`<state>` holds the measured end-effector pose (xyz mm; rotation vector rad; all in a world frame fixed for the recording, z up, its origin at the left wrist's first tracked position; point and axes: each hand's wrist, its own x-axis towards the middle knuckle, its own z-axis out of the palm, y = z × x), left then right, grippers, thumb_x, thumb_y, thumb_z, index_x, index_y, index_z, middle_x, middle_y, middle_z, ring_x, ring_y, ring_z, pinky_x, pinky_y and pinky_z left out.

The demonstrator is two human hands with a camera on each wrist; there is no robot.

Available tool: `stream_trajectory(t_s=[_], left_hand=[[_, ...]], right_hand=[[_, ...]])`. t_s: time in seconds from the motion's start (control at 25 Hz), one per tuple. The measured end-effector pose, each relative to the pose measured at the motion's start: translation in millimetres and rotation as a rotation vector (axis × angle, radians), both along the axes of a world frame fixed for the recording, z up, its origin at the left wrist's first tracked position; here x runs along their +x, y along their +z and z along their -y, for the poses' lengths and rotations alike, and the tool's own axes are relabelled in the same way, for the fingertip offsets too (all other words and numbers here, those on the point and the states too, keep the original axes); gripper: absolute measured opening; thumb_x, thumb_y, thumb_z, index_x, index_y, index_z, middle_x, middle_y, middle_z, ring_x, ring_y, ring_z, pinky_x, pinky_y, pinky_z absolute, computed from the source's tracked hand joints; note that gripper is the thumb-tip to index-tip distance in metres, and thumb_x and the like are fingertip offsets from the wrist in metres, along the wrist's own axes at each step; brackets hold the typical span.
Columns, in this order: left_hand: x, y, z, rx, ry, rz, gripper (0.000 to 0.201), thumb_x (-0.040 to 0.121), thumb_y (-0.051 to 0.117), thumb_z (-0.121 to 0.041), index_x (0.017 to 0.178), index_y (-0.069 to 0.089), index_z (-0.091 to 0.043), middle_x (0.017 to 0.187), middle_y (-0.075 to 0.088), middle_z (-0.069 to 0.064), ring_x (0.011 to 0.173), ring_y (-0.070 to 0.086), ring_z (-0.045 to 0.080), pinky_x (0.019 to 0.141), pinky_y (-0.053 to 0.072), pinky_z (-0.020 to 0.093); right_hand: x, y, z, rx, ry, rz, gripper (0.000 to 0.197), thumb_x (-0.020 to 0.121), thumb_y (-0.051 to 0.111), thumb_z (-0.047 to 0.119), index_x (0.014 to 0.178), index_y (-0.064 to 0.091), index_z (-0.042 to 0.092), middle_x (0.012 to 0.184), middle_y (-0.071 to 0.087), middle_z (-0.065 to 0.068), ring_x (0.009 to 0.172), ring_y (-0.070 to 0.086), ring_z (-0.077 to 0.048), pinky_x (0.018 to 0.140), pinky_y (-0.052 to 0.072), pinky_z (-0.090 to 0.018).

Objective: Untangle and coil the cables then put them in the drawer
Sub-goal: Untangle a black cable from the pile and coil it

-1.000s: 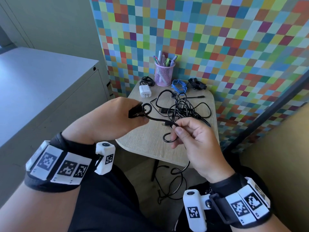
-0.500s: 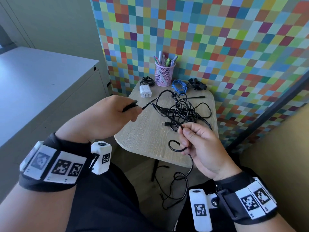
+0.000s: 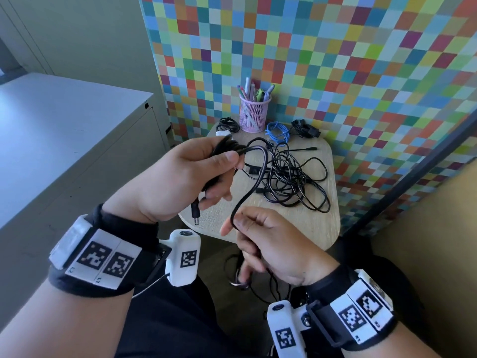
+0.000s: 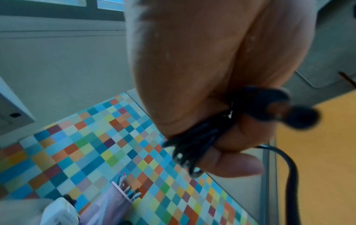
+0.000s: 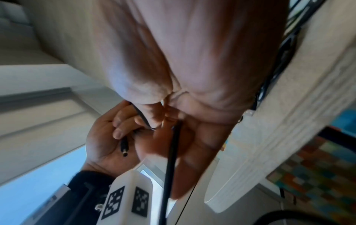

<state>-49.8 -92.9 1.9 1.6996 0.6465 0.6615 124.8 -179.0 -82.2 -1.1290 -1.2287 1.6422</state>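
Black cable [image 3: 254, 177] runs off the tangle [image 3: 289, 177] on the surface [image 3: 327, 228]: left hand [image 3: 180, 182] grips the coil [image 3: 225, 147], right hand [image 3: 268, 241] pinches the slack. Best to feed each loop evenly, I'd say, easing it free without dragging the knot tighter.

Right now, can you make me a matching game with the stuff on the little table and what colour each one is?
Things:
1. pen cup
2. small coil
3. charger
4. tangle

Colours:
a. black
b. white
c. pink
d. blue

Pairs: 1-c, 2-d, 3-b, 4-a
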Motion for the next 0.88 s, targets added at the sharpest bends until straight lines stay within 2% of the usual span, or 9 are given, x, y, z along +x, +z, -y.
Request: stream_trajectory(t_s=[0.08,0.16,0.2,0.32,0.4,0.52,0.64,0.8,0.88], left_hand=[[3,-5,-3,0.086,0.132,-0.208,0.024,0.108,0.047,-0.018,0.09,0.059,-0.009,0.055,0.043,-0.002,0.046,0.04,0.015,0.057,0.044,0.038],[4,-9,-5,0.289,0.245,-0.484,0.022,0.106,0.052,-0.024,0.088,0.062,-0.016,0.061,0.052,0.0,0.054,0.05,0.02,0.058,0.045,0.043],[5,-11,-5,0.375,0.275,-0.575,0.021,0.105,0.053,-0.027,0.088,0.062,-0.019,0.065,0.057,0.0,0.059,0.054,0.021,0.058,0.045,0.041],[10,-16,-1,0.515,0.285,-0.668,0.023,0.104,0.054,-0.03,0.082,0.056,-0.025,0.069,0.058,-0.003,0.061,0.053,0.015,0.054,0.039,0.027],[11,-18,0,0.554,0.263,-0.676,0.027,0.103,0.054,-0.032,0.078,0.054,-0.024,0.067,0.057,-0.002,0.059,0.052,0.015,0.053,0.038,0.025],[5,-14,-1,0.356,0.229,-0.518,0.03,0.104,0.054,-0.035,0.079,0.06,-0.019,0.06,0.055,-0.004,0.052,0.05,0.01,0.053,0.043,0.023],[-2,-9,2,0.049,0.061,-0.16,0.034,0.106,0.054,-0.029,0.079,0.052,-0.009,0.053,0.039,-0.005,0.046,0.04,0.016,0.058,0.051,0.031],[1,-15,5,-0.076,-0.029,0.084,0.026,0.099,0.056,-0.019,0.087,0.053,0.003,0.051,0.035,-0.004,0.041,0.033,0.014,0.06,0.048,0.032],[3,-18,5,-0.099,-0.031,0.124,0.03,0.1,0.053,-0.021,0.093,0.059,0.008,0.048,0.041,-0.002,0.039,0.041,0.016,0.061,0.045,0.037]], right_hand=[[2,-1,-3,0.108,-0.095,0.095,0.019,0.109,0.051,0.016,0.116,0.068,0.012,0.085,0.068,-0.01,0.078,0.069,-0.023,0.094,0.058,-0.059],[9,2,-7,0.172,-0.244,0.062,0.026,0.099,0.061,0.025,0.124,0.068,0.022,0.112,0.075,-0.006,0.108,0.07,-0.024,0.104,0.051,-0.055],[11,5,-9,0.171,-0.309,0.001,0.033,0.095,0.065,0.032,0.126,0.066,0.022,0.116,0.075,-0.008,0.113,0.07,-0.026,0.103,0.051,-0.053],[13,18,-15,0.231,-0.406,-0.034,0.035,0.097,0.069,0.035,0.125,0.063,0.015,0.106,0.077,-0.014,0.096,0.074,-0.029,0.087,0.055,-0.046],[12,22,-20,0.305,-0.468,0.064,0.022,0.097,0.071,0.019,0.118,0.066,0.014,0.093,0.077,-0.012,0.08,0.074,-0.025,0.081,0.057,-0.05],[16,23,-25,0.381,-0.498,0.131,0.019,0.1,0.065,0.002,0.111,0.075,0.014,0.085,0.073,-0.01,0.068,0.073,-0.024,0.074,0.063,-0.049],[18,23,-27,0.392,-0.426,0.079,0.027,0.102,0.06,0.0,0.114,0.076,0.018,0.085,0.072,-0.008,0.072,0.074,-0.024,0.071,0.064,-0.042],[11,17,-32,0.389,-0.391,0.174,0.029,0.108,0.052,0.006,0.127,0.072,0.017,0.087,0.075,-0.003,0.083,0.076,-0.023,0.078,0.065,-0.044],[4,17,-31,0.403,-0.364,0.301,0.026,0.111,0.048,0.015,0.118,0.073,0.019,0.09,0.077,-0.004,0.082,0.077,-0.02,0.078,0.065,-0.045]])
